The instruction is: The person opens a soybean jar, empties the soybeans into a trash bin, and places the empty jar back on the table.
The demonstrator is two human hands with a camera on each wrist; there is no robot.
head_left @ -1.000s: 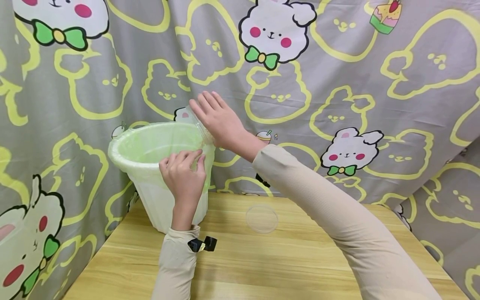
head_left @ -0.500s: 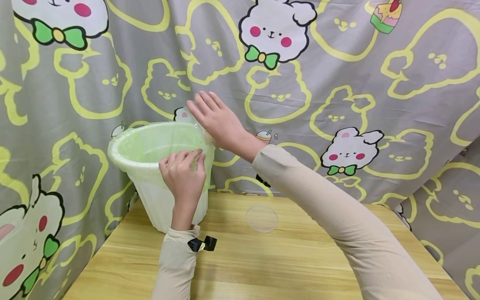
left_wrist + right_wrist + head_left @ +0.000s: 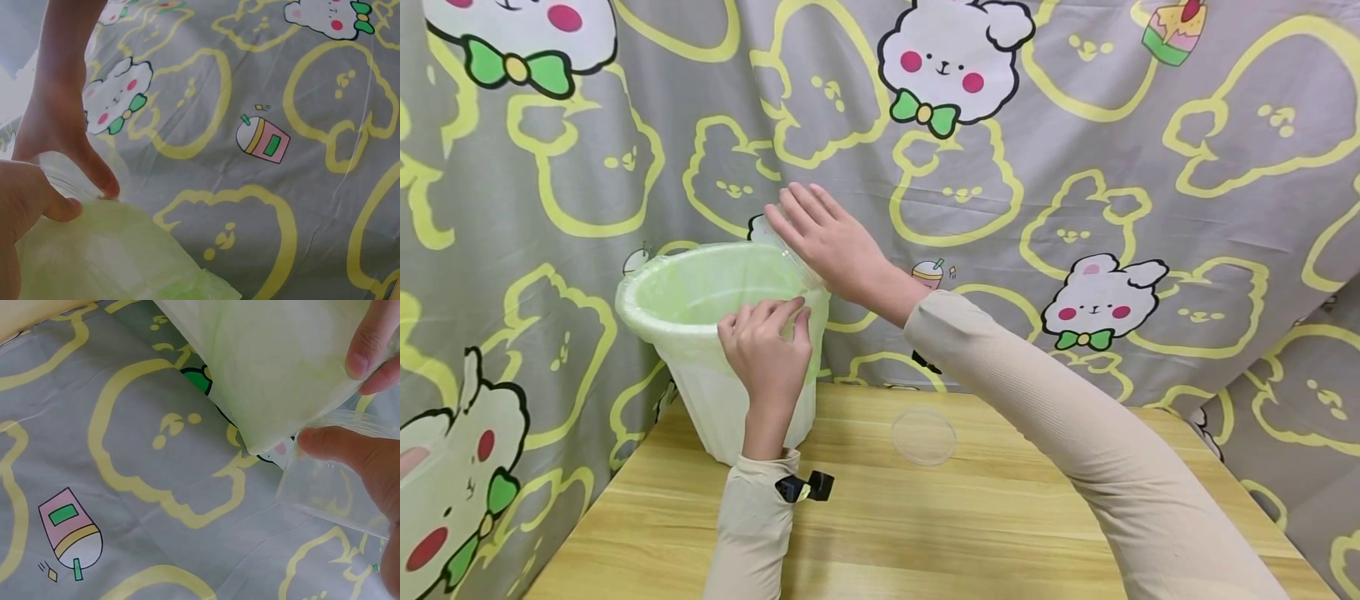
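A white trash can (image 3: 700,392) with a pale green liner bag (image 3: 703,287) over its rim stands at the left of the table. My left hand (image 3: 763,358) lies over its near right rim, fingers curled over the edge, thumb against the bag (image 3: 94,250). At the right side of the rim, my right hand (image 3: 835,246) holds a clear plastic jar (image 3: 331,494) tipped toward the opening. The right thumb (image 3: 325,440) presses near the ridged mouth of the jar. In the head view the hand covers most of the jar; its contents are hidden.
A round clear lid (image 3: 923,437) lies flat on the wooden table (image 3: 985,508), right of the trash can. A grey curtain (image 3: 850,150) with rabbit and yellow outline prints hangs close behind and on both sides.
My right hand has turned slightly left over the trash can's rim, tipping the jar further. The left hand, the trash can and the lid stay where they were.
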